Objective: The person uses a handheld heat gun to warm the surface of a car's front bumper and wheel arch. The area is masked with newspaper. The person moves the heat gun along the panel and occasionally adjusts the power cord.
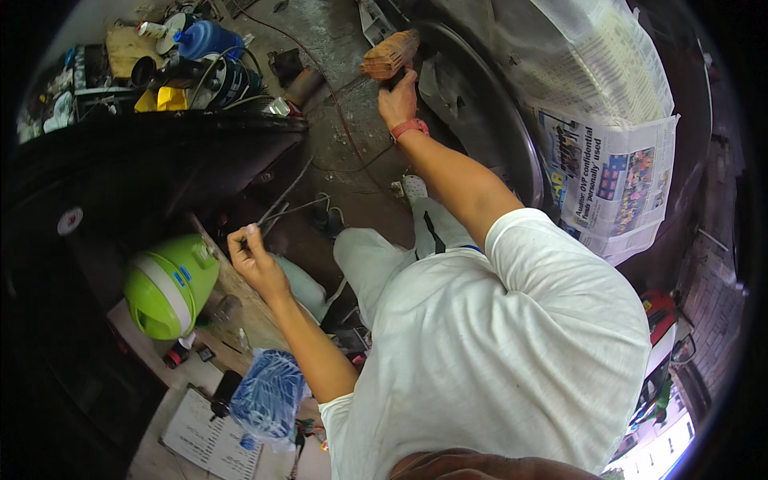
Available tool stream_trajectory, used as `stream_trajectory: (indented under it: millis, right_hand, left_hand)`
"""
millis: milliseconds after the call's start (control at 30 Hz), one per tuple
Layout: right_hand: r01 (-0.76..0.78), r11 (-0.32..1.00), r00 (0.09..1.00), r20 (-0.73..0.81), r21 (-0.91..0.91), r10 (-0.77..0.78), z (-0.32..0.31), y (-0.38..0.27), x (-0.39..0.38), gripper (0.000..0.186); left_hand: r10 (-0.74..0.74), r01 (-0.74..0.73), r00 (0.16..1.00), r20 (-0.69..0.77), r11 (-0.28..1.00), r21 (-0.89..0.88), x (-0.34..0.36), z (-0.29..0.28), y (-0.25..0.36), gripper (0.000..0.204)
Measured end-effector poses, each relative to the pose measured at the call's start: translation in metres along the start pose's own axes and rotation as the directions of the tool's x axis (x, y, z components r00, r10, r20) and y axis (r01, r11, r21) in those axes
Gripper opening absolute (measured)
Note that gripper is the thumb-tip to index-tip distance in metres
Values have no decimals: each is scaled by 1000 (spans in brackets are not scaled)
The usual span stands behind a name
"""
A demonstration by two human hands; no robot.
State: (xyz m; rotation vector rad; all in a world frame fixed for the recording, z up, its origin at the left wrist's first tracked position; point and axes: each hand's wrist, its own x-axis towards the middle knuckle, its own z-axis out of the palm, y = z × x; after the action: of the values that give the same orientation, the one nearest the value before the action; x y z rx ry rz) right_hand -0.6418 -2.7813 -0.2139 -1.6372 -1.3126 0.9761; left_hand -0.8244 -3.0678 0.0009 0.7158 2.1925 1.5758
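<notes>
My right hand (398, 102), with a red band on the wrist, is wrapped round the dark grip of a dusty orange power tool (390, 54) with a slotted housing. The tool is held out beside the dark curved rim of a vehicle's wheel arch (516, 104); I cannot tell whether they touch. Lower on the left, my left hand (258, 260) is closed, thumb against the fingers, on a thin grey cord (282, 194). Strands of it stretch up and to the right from the fingertips. Part of the cord inside the fist is hidden.
Newspaper (620, 180) and a translucent sheet (592, 68) cover the vehicle on the right. A reddish hose (340, 112) snakes over the floor. On the left stand a lime-green rounded appliance (164, 292), a blue plastic-wrapped bundle (272, 392) and a blue jug (208, 40).
</notes>
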Motion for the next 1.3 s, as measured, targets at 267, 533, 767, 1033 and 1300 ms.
stream_trajectory:
  millis: [267, 533, 767, 1033, 1300]
  right_hand:
    - [-41, 990, 999, -30, -138, 37, 98, 42, 75, 77]
    - [-104, 942, 994, -76, -318, 84, 193, 94, 140, 73]
    - [-379, 889, 925, -122, -258, 359, 231, 101, 200, 67]
    - [-366, 926, 853, -432, -94, 293, 207, 49, 183, 71]
    - [-313, 944, 811, -486, 107, 325, 124, -38, 88, 56]
  left_hand:
    - [52, -63, 926, 373, 998, 17, 102, 53, -48, 18]
    - [70, -254, 636, 769, 960, 122, 194, 85, -117, 20]
    - [-2, -297, 520, 854, 937, 183, 249, 78, -156, 19]
    - [-92, -305, 527, 845, 907, 289, 280, 71, -181, 20]
    - [-115, -428, 426, 897, 848, 312, 270, 59, -203, 22]
